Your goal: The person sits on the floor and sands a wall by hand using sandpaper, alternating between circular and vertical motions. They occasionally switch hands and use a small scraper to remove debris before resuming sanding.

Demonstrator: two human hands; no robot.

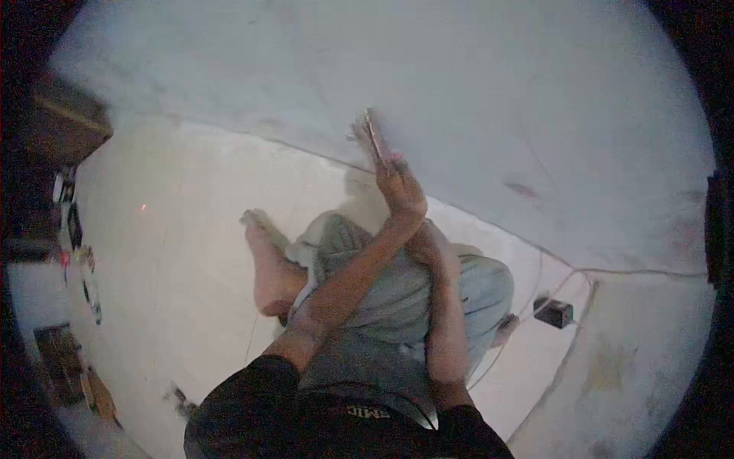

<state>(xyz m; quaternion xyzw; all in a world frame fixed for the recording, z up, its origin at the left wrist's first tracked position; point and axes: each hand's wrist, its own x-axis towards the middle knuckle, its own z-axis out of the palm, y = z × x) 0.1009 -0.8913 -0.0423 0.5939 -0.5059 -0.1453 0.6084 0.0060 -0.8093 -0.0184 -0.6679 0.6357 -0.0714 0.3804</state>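
My left hand [402, 187] is raised toward the wall, its fingers closed round the lower end of a slim, flat pinkish thing [379, 139]. That thing appears nearly edge-on, with a pale upper edge and a blurred, frayed-looking dark fringe along its left side; its kind cannot be made out. Close below, my right hand [432, 243] overlaps my left wrist, above my folded legs in grey-blue trousers [375, 291]. Its fingers are mostly hidden behind the left wrist.
I sit cross-legged on a pale floor [176, 283] facing a whitish wall [459, 84]. A small black box [553, 312] with cables stands at the right, near the corner. Wooden furniture [73, 126] and several small items line the left side.
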